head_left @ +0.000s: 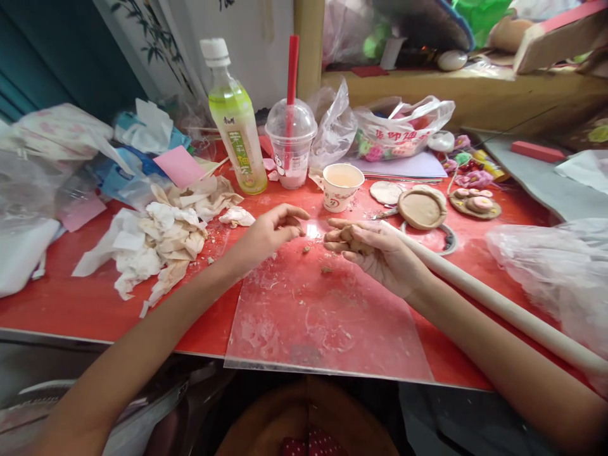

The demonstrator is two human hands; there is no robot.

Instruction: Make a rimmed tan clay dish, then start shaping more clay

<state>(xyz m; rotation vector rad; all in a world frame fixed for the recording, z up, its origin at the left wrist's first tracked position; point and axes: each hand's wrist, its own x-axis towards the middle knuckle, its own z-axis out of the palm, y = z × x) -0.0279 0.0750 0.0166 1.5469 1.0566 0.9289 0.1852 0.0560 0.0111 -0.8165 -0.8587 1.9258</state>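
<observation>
My right hand (389, 253) is turned partly palm up, its fingers curled round a lump of brown clay (355, 240). A short gap to the left, my left hand (278, 228) hovers over the board with fingers loosely bent, thumb apart, and nothing visible in it. Beneath both hands lies a clear plastic board (323, 329) with wet smears and small clay crumbs (327, 270). Just behind the right hand are a paper cup (342, 183) of cloudy liquid and a shallow round clay dish (422, 209).
Crumpled tissues (166, 240) are heaped at the left. A green drink bottle (237, 126) and a plastic cup with a red straw (291, 145) stand at the back. A long pale rod (494, 291) slants beside my right forearm. A clear plastic bag (555, 272) lies at the right.
</observation>
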